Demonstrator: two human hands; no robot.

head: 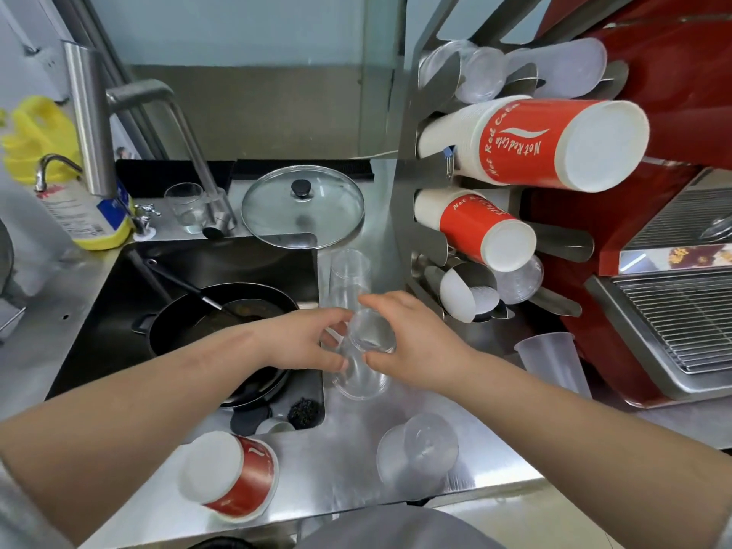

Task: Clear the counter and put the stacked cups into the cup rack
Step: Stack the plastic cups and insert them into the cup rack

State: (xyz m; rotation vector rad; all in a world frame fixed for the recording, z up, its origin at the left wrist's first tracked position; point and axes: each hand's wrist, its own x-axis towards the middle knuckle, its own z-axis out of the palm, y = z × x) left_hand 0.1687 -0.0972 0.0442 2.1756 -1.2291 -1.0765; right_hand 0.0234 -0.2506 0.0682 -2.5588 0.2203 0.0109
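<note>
Fingers of the left hand (305, 342) and right hand (412, 342) were clamped around clear cups (362, 350) above the counter's (340, 461) sink-side edge; light, slippery, crushable, they probably wanted sidewall grips.

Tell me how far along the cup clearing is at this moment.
Partly done. The cup rack already holds red paper stacks and clear cups. In hand: both the left hand and right hand grip a clear plastic cup stack. Left: a red paper cup, an upturned clear cup and a frosted cup remain on the counter.
</note>
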